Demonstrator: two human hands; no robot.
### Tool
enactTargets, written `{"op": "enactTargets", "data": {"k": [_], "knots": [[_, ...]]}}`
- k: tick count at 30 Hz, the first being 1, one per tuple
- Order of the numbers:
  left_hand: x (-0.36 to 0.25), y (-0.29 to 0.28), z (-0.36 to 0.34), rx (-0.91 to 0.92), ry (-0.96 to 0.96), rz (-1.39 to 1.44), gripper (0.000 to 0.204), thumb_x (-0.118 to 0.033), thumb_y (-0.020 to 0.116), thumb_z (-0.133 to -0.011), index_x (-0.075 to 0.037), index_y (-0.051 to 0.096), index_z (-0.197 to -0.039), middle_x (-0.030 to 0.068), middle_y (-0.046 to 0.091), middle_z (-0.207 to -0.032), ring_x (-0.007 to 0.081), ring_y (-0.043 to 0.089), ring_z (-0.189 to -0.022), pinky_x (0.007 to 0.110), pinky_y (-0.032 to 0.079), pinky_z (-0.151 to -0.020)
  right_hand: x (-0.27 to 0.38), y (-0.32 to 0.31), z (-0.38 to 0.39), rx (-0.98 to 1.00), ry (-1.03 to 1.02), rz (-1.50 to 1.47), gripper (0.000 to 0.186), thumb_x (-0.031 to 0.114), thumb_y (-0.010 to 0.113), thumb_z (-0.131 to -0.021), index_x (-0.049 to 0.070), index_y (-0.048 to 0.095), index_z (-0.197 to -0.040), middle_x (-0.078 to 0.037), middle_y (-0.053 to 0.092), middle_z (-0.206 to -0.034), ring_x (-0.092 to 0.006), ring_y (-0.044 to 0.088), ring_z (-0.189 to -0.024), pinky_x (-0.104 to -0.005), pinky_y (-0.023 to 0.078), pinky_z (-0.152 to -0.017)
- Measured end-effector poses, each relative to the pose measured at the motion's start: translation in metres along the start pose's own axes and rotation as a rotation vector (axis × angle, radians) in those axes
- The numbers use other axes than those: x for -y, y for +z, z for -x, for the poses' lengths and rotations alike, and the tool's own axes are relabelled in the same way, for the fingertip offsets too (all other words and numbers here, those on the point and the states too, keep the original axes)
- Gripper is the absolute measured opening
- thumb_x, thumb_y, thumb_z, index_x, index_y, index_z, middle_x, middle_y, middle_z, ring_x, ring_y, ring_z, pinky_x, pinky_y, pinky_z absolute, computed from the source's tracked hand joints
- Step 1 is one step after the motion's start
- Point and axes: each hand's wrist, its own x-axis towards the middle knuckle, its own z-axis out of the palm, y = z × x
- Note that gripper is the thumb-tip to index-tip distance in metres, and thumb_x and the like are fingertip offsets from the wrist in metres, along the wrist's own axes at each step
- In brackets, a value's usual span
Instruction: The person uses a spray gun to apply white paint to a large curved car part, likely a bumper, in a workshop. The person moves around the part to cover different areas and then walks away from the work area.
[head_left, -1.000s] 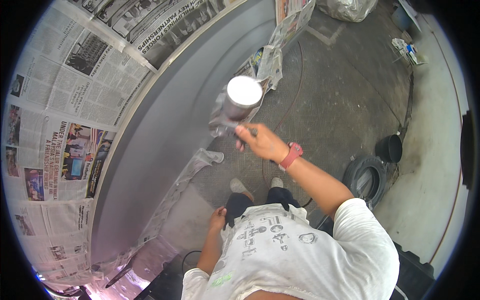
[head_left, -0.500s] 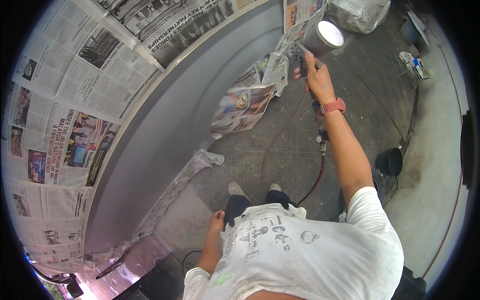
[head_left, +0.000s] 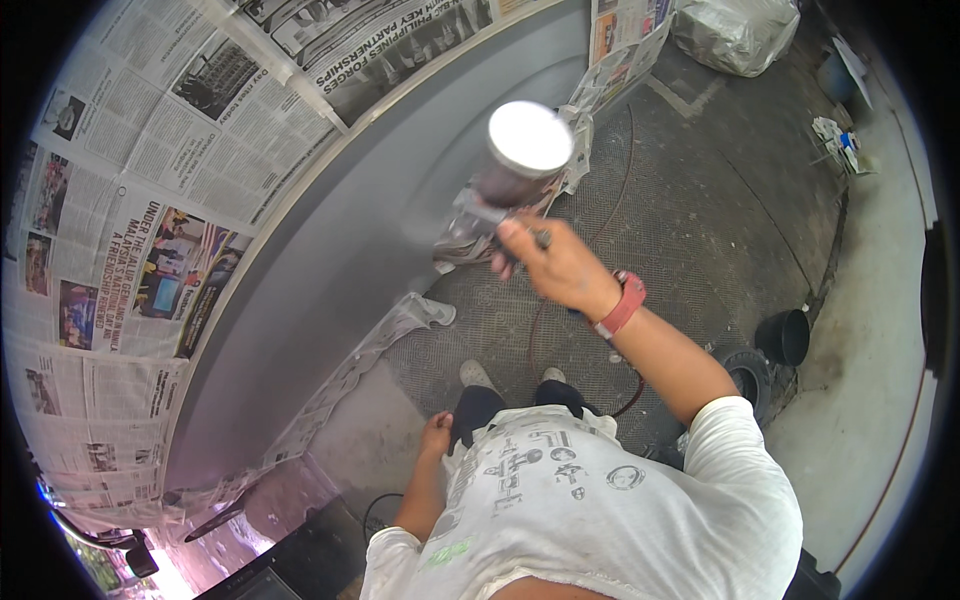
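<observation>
My right hand (head_left: 555, 262) is closed around the grip of a paint spray gun (head_left: 484, 212), which is slightly blurred. On top of the gun sits a cup (head_left: 512, 178) with a round white lid. The gun's nose points left at a smooth grey car body panel (head_left: 330, 245), a short gap away. A faint pale haze hangs between the nose and the panel. Newspaper (head_left: 150, 190) masks the area around the panel. My left hand (head_left: 437, 433) hangs low beside my leg, its fingers curled, with nothing visible in them.
A thin reddish hose (head_left: 630, 400) runs near my feet over the textured floor mat (head_left: 500, 325). At the right stand a black bucket (head_left: 783, 338) and a tyre (head_left: 745, 378) beside a pale wall (head_left: 880, 330). A clear plastic bag (head_left: 735, 35) lies at the far end.
My right hand has swung the spray gun left and nearer to me, from the panel's far end to in front of its middle. The left hand stays low at my side.
</observation>
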Motion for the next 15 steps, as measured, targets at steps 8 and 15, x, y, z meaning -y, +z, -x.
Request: {"op": "enactTargets", "data": {"k": [8,15], "knots": [[0.015,-0.003,-0.003,-0.022,-0.016,-0.007,0.043,-0.03,0.064,-0.104,-0.006,0.061,-0.14,0.0139,0.069,-0.131,0.0247,0.065,-0.12,0.037,0.049,-0.104,0.034,-0.008,-0.023,0.024,0.124,-0.113,0.051,0.046,0.047,-0.11,0.003,0.068,-0.126,-0.003,0.069,-0.079,-0.0081,0.063,-0.065,-0.0223,0.047,-0.052],[0.002,-0.005,0.011,-0.014,0.003,0.042,0.046,-0.032,0.064,-0.104,-0.003,0.061,-0.14,0.0142,0.071,-0.123,0.0231,0.068,-0.105,0.037,0.052,-0.096,0.018,-0.093,-0.059,-0.408,0.02,0.032,0.058,0.055,0.046,-0.108,0.004,0.07,-0.121,-0.004,0.071,-0.079,-0.0087,0.065,-0.062,-0.0228,0.044,-0.044]]}}
